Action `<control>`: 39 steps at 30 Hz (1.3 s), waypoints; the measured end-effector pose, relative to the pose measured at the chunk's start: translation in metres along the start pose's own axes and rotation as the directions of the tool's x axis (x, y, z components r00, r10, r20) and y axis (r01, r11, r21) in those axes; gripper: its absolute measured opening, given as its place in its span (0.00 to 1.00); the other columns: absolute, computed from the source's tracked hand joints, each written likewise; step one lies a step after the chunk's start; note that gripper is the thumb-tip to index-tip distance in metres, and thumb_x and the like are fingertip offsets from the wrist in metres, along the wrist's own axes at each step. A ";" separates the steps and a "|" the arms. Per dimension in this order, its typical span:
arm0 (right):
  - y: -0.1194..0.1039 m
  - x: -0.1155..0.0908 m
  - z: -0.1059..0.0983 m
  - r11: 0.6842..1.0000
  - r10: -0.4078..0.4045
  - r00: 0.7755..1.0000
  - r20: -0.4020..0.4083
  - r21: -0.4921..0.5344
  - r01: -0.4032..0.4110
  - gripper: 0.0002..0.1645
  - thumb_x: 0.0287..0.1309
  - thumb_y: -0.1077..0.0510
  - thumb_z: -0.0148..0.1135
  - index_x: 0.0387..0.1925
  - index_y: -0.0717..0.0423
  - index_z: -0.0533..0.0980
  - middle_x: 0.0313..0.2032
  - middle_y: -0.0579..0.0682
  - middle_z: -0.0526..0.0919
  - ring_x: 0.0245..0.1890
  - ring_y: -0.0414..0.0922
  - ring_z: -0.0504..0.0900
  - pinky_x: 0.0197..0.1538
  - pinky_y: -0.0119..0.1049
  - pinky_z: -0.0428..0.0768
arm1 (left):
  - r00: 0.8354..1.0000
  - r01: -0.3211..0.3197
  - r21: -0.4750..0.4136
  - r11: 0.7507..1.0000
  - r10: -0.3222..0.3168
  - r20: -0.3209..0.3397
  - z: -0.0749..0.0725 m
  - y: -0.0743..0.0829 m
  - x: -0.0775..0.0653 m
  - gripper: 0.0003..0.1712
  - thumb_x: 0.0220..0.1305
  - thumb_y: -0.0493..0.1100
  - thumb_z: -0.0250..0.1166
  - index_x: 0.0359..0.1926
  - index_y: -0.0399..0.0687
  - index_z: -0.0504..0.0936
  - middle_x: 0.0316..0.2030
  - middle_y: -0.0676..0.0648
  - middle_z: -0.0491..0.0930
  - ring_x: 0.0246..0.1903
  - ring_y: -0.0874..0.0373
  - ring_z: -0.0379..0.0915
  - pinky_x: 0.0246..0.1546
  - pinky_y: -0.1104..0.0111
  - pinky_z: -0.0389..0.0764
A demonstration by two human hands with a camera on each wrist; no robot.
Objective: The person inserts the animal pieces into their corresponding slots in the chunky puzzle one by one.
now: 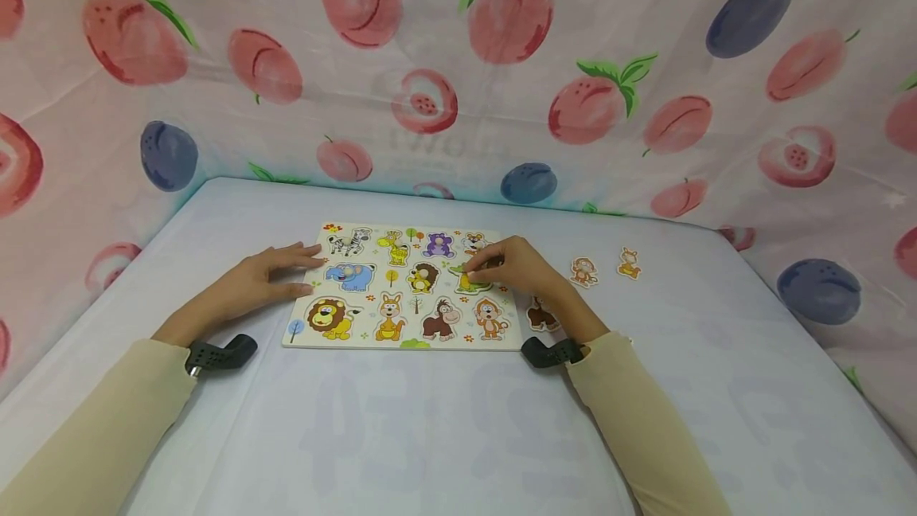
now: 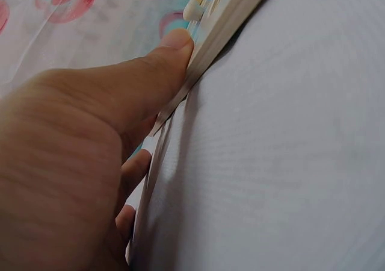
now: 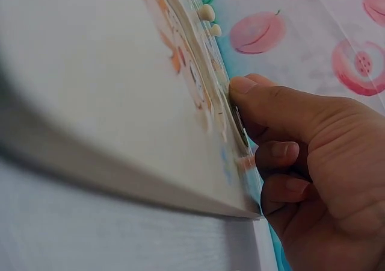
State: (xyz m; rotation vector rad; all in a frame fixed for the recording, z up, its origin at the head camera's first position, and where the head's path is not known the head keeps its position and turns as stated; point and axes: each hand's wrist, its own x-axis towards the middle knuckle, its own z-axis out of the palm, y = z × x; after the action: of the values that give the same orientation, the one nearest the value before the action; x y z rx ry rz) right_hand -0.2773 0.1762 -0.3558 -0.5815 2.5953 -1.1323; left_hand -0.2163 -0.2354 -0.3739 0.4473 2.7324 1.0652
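Note:
A wooden animal puzzle board (image 1: pixel 473 345) lies flat on the table. My right hand (image 1: pixel 526 269) is over its right side, thumb and index finger pinching a green puzzle piece (image 1: pixel 473 283) at its place in the middle row. In the right wrist view, the right hand's fingertips (image 3: pixel 243 85) are right at the board's face, the other fingers curled in. At the board's left edge is my left hand (image 1: pixel 268 275), fingers extended. The left wrist view shows its thumb (image 2: pixel 177 39) against the board's side. Elephant (image 1: pixel 349 277) and hedgehog (image 1: pixel 423 278) pieces sit in the board.
Right of the board lie a loose monkey piece (image 1: pixel 584 271) and a kangaroo piece (image 1: pixel 629 263). A dark brown piece (image 1: pixel 542 315) is partly hidden by my right wrist. White cloth (image 1: pixel 430 428) covers the table, and a fruit-print curtain (image 1: pixel 444 14) rises behind it.

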 end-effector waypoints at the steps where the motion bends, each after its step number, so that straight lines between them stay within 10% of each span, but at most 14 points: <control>1: 0.000 0.000 0.000 1.000 0.005 1.000 -0.001 0.000 -0.005 0.05 0.51 0.51 0.73 0.33 0.41 0.86 0.40 0.41 0.84 0.34 0.44 0.75 0.32 0.36 0.74 | 1.000 0.001 0.000 1.000 -0.001 0.004 0.000 -0.001 0.000 0.33 0.59 0.60 0.65 0.64 0.58 0.74 0.71 0.53 0.57 0.72 0.47 0.40 0.63 0.36 0.43; 39: 0.002 0.001 -0.001 1.000 0.015 0.999 0.034 0.008 -0.016 0.07 0.50 0.52 0.73 0.35 0.42 0.86 0.39 0.42 0.84 0.36 0.45 0.76 0.32 0.36 0.75 | 1.000 -0.002 0.003 1.000 0.002 0.005 -0.002 0.004 -0.003 0.32 0.60 0.60 0.65 0.64 0.58 0.73 0.72 0.50 0.55 0.72 0.44 0.38 0.63 0.35 0.42</control>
State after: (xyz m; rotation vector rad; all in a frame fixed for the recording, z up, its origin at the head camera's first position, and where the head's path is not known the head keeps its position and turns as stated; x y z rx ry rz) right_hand -0.2787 0.1774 -0.3564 -0.5727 2.5608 -1.1183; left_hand -0.2128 -0.2345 -0.3698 0.4531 2.7302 1.0594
